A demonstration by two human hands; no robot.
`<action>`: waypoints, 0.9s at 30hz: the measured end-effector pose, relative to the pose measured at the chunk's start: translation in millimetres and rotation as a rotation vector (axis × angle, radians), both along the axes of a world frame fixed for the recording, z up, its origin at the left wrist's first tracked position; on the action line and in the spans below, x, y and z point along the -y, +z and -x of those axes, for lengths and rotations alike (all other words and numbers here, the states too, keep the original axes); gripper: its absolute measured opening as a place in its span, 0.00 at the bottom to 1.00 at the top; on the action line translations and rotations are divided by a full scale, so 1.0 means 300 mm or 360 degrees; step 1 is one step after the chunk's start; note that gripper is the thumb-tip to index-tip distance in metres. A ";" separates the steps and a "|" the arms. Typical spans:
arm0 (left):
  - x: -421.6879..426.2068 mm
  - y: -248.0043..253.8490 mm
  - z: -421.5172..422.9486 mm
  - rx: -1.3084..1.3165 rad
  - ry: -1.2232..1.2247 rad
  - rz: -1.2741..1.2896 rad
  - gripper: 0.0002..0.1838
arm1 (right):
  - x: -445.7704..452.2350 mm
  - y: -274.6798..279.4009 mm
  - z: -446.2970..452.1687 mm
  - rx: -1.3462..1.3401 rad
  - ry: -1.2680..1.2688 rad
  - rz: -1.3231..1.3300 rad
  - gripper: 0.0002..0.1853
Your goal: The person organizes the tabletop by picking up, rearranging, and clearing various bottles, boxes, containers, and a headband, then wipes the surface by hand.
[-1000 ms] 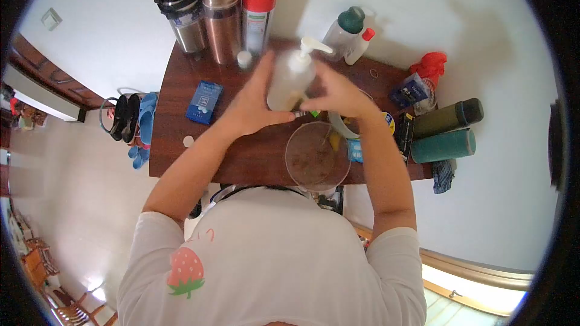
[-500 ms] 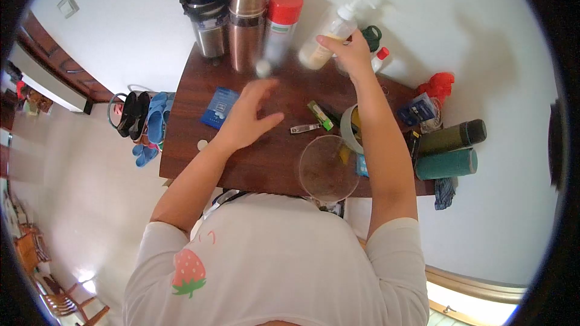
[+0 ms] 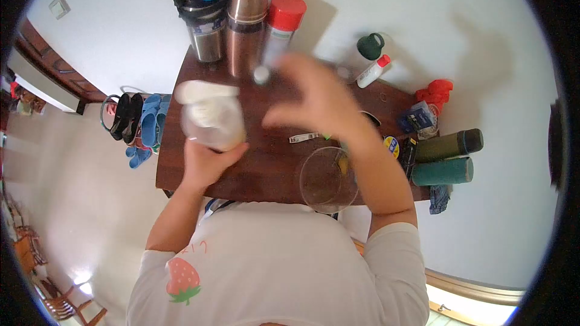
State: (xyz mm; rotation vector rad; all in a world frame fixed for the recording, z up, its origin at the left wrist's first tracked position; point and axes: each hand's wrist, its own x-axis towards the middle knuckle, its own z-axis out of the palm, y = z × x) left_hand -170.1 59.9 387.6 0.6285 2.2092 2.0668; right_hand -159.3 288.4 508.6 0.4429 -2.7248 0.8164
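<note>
My left hand (image 3: 204, 166) is wrapped round the lower part of a clear pump bottle (image 3: 212, 127) with a white pump top, held tilted above the left of the dark wooden table (image 3: 266, 182). To its right, my right hand (image 3: 320, 99) is smeared by motion, its thumb spread from the fingers and nothing visible in it. A nail clipper (image 3: 303, 138) lies below that hand. Closer to my body is a clear round dish or lid (image 3: 329, 188). A small white round object (image 3: 261, 75) shows just left of the right fingers.
Along the wall stand a black-and-steel bottle (image 3: 208, 42), a copper thermos (image 3: 246, 42) and a red-capped spray can (image 3: 286, 13). A green-lidded bottle (image 3: 370, 46) and small red-capped bottle (image 3: 373, 72) are farther right. Green cylinders (image 3: 444, 171) lie at the right edge.
The pump bottle has moved from my right hand at the back to my left hand at the left. My right hand has let go and shifted left and nearer.
</note>
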 end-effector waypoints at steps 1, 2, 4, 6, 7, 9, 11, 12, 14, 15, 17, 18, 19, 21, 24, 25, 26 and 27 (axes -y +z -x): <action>0.038 -0.007 0.004 -0.0038 0.0094 -0.0081 0.37 | -0.069 0.039 0.018 0.0149 -0.0500 0.0082 0.37; 0.071 0.014 0.006 -0.0007 0.0221 -0.0134 0.35 | -0.211 -0.020 0.079 -0.0368 -0.0811 -0.0079 0.35; 0.153 0.006 0.010 0.0111 0.0425 -0.0130 0.34 | -0.418 -0.018 0.121 -0.0366 -0.1480 -0.0236 0.32; 0.212 -0.011 0.011 0.0091 0.0548 -0.0183 0.34 | -0.560 -0.047 0.154 -0.0071 -0.1578 -0.0387 0.27; 0.238 -0.013 0.009 0.0085 0.0595 -0.0141 0.34 | -0.578 -0.075 0.173 -0.0135 -0.1548 -0.0352 0.25; 0.273 -0.043 0.004 0.0137 0.0700 -0.0201 0.33 | -0.576 -0.105 0.190 -0.0258 -0.1487 -0.0273 0.22; 0.288 -0.055 0.001 0.0180 0.0763 -0.0216 0.33 | -0.536 -0.098 0.199 -0.0303 -0.1373 -0.0220 0.19; 0.295 -0.051 0.002 0.0196 0.0770 -0.0198 0.33 | -0.495 -0.086 0.209 -0.0323 -0.1314 -0.0191 0.17; 0.304 -0.050 0.007 0.0196 0.0769 -0.0156 0.32 | -0.427 -0.068 0.245 -0.0354 -0.1167 -0.0210 0.16; 0.302 -0.054 0.010 0.0180 0.0759 -0.0135 0.33 | -0.400 -0.068 0.263 -0.0371 -0.1098 -0.0221 0.15; 0.291 -0.054 0.010 0.0159 0.0750 -0.0119 0.33 | -0.351 -0.077 0.309 -0.0281 -0.1107 -0.0151 0.15; 0.280 -0.050 0.005 0.0155 0.0752 -0.0121 0.33 | -0.330 -0.079 0.325 -0.0239 -0.1109 -0.0117 0.15; 0.271 -0.046 -0.001 0.0154 0.0755 -0.0120 0.33 | -0.314 -0.086 0.335 -0.0277 -0.1096 -0.0110 0.15; 0.264 -0.037 -0.005 0.0163 0.0712 -0.0119 0.33 | -0.291 -0.101 0.348 -0.0357 -0.1069 -0.0096 0.15; 0.274 -0.042 -0.011 0.0186 0.0681 -0.0117 0.33 | -0.273 -0.094 0.334 -0.0303 -0.1057 -0.0087 0.15; 0.278 -0.044 -0.012 0.0193 0.0676 -0.0117 0.33 | -0.267 -0.087 0.322 -0.0294 -0.1047 -0.0093 0.15; 0.282 -0.040 -0.014 0.0204 0.0670 -0.0104 0.33 | -0.262 -0.074 0.302 -0.0282 -0.1027 -0.0124 0.15; 0.285 -0.033 -0.017 0.0215 0.0667 -0.0091 0.33 | -0.255 -0.057 0.271 -0.0270 -0.1003 -0.0155 0.16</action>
